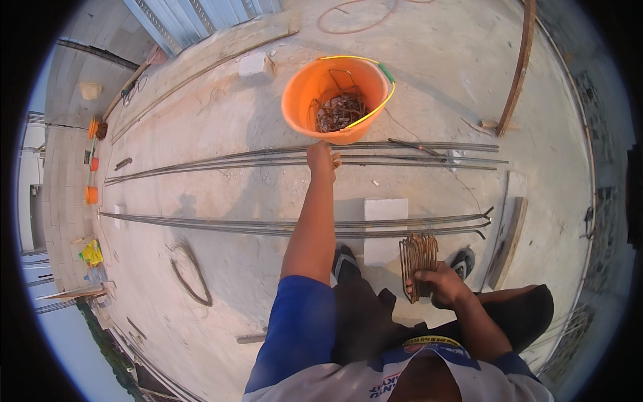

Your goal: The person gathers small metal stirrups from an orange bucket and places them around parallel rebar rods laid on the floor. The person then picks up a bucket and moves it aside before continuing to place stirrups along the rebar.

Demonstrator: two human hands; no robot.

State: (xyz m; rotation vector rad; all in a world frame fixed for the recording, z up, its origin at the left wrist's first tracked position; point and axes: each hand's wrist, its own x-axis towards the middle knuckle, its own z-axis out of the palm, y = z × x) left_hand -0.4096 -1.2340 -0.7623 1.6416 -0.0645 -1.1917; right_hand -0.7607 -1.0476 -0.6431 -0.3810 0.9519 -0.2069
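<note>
My right hand (pixel 439 283) is closed around a bundle of rusty steel stirrups (pixel 418 258), bent into narrow rectangles and packed side by side. It holds them low, in front of my knee. My left arm reaches straight ahead. At its end, my left hand (pixel 323 163) has curled fingers over the far set of steel bars (pixel 395 157), just short of an orange bucket (pixel 295 107); what the fingers hold, if anything, is hidden. Inside the bucket lies a tangle of rusty bent steel pieces (pixel 338 110). A second set of long bars (pixel 268 228) runs across, nearer to me.
A pale block (pixel 386 209) stands under the near bars. Another white block (pixel 256 68) sits beyond the bucket. To the right are a wooden plank (pixel 509 241) and a long rusty beam (pixel 519 67). A wire loop (pixel 189 278) lies on the concrete at left.
</note>
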